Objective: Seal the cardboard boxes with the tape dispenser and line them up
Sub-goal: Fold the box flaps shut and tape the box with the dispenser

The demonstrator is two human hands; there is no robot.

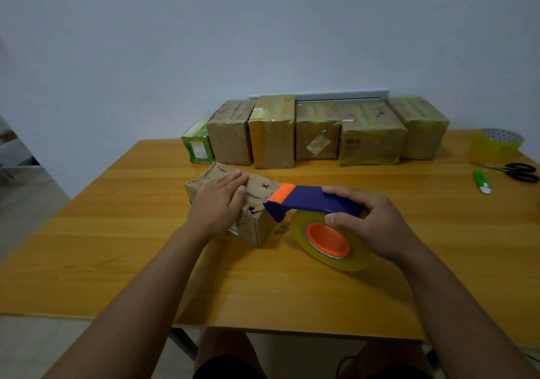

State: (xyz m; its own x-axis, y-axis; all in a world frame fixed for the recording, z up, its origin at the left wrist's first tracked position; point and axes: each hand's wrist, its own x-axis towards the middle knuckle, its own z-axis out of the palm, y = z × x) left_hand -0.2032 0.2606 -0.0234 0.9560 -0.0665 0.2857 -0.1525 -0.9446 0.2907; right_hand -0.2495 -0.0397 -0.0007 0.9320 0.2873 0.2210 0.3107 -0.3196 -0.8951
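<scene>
Head view: flat left hand hides box top; right hand grips tape dispenser.

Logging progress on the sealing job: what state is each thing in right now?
Near box: flat on the table, not visibly taped on top.
Left hand: pressed flat on it.
Tape dispenser: nose at the box's right end.
Right hand: grips the dispenser.
Row of boxes: taped, lined up.
Spare tape roll: upright, untouched.
Scissors: closed.
</scene>
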